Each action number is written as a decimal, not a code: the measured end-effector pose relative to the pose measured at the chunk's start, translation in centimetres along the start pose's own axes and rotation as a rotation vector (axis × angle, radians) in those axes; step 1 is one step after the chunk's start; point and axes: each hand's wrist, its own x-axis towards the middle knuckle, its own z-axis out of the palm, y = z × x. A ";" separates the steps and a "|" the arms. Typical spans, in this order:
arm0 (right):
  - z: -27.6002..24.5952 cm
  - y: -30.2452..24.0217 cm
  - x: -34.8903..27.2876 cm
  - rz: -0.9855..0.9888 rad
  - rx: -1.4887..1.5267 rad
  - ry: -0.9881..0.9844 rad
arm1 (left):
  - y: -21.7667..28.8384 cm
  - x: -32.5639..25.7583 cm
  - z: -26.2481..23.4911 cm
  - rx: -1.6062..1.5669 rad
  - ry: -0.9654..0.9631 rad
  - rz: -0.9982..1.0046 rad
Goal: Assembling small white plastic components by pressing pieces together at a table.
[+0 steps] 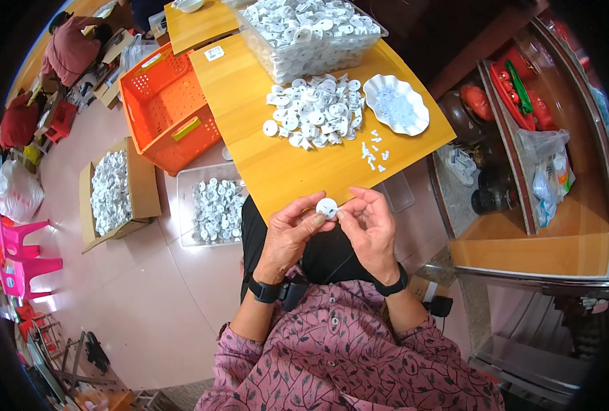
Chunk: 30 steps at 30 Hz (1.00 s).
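Between my two hands, just over the near edge of the yellow table (277, 185), is a small round white plastic part (327, 207). My left hand (294, 222) pinches its left side between thumb and fingers. From the right, the thumb and index finger of my right hand (369, 226) close on the same part's edge; whether they also hold a tiny piece is too small to tell. Farther up the table lies a heap of similar white round parts (318, 113). Several tiny white pieces (373, 152) are scattered beside it, near a scalloped white dish (414, 126) of small clear pieces.
A clear tub (270, 55) piled with white parts stands at the table's far end. Left on the floor are an orange crate (202, 140), a cardboard box (147, 185) and a clear bin (186, 233) of parts. Shelves (524, 243) stand right. Two people sit far left.
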 end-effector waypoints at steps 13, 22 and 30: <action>0.4 -1.4 0.1 -0.162 -0.267 -0.034 | -0.3 -0.2 -0.7 0.052 -0.045 0.035; 0.6 -1.6 0.1 -0.177 -0.285 -0.035 | -0.2 -0.3 -0.6 0.087 -0.062 0.038; 0.5 -1.4 0.1 -0.267 -0.403 -0.063 | -0.4 -0.3 -1.0 0.272 -0.050 0.119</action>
